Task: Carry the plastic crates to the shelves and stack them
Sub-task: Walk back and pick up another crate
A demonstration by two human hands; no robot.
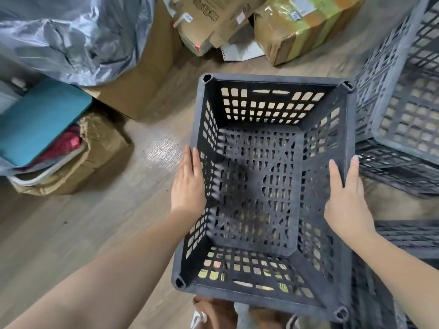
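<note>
A black plastic crate (259,176) with lattice walls is held open side up above the wooden floor, in the middle of the view. My left hand (187,184) holds its left rim, fingers straight down the outer wall and thumb at the rim. On the opposite side my right hand (348,200) pinches the right rim, with the thumb inside the crate and the fingers outside. Several more grey and black crates (403,108) lie stacked and tipped at the right, some reaching the lower right corner (408,236).
Cardboard boxes (299,32) and a tall brown box (147,86) under a grey plastic bag (71,36) stand at the back. A torn box with a teal pad (42,119) sits at the left. Bare wooden floor (83,224) lies at lower left. My feet show under the crate.
</note>
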